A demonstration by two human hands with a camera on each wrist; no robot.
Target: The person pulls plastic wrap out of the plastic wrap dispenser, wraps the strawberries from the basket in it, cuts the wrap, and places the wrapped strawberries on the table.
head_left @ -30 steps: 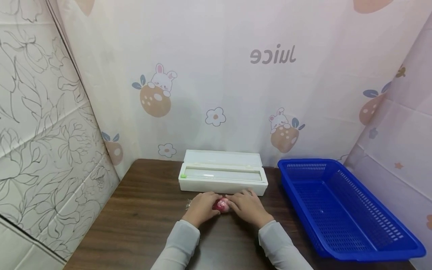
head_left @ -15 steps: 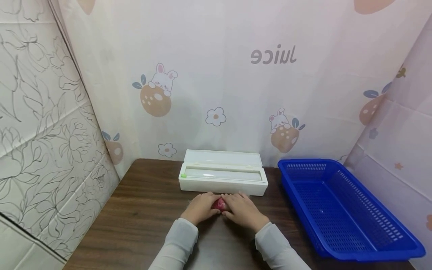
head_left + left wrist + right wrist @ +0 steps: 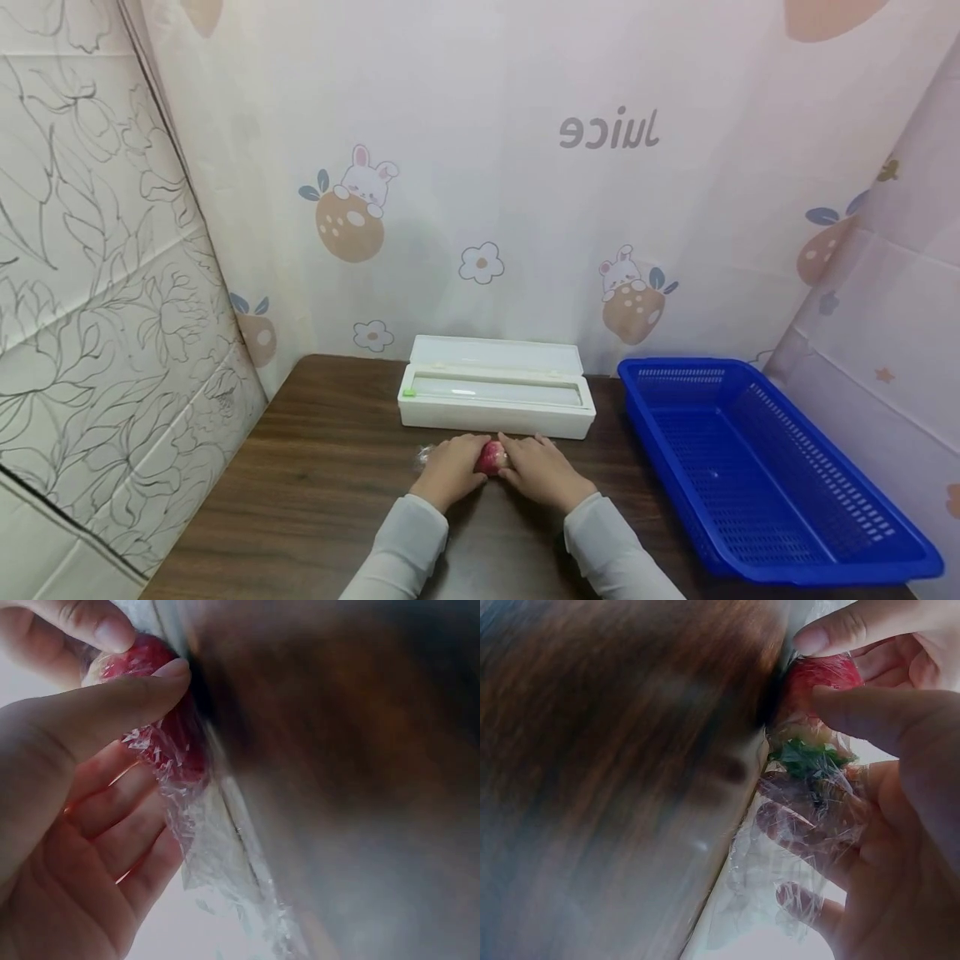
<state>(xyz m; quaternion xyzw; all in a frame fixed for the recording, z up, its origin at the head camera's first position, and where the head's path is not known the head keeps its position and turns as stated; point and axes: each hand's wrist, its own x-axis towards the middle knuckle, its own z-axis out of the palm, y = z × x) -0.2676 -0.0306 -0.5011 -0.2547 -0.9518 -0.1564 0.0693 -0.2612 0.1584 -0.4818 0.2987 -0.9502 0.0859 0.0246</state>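
Note:
A red strawberry (image 3: 492, 458) with green leaves (image 3: 810, 757) at one end lies wrapped in clear cling film on the table, between both hands. My left hand (image 3: 452, 468) grips one end, its thumb across the red side in the left wrist view. My right hand (image 3: 545, 472) holds the leafy end, thumb on the near side and fingers behind the film. Loose, crumpled cling film (image 3: 225, 892) trails past the left fingers. More film (image 3: 810, 847) bunches over the right fingers. The palms hide much of the strawberry in the head view.
Just behind the hands stands a white cling film dispenser (image 3: 495, 417) with its lid (image 3: 495, 353) raised and a green slider (image 3: 408, 392) at its left end. A blue plastic basket (image 3: 750, 467) sits at the right. Patterned curtains surround the dark wooden table (image 3: 300, 475).
My right hand has moved left, closer to the left hand, and its fingers now lie over the strawberry's right end. The left hand stays around its end. The head view has tilted slightly.

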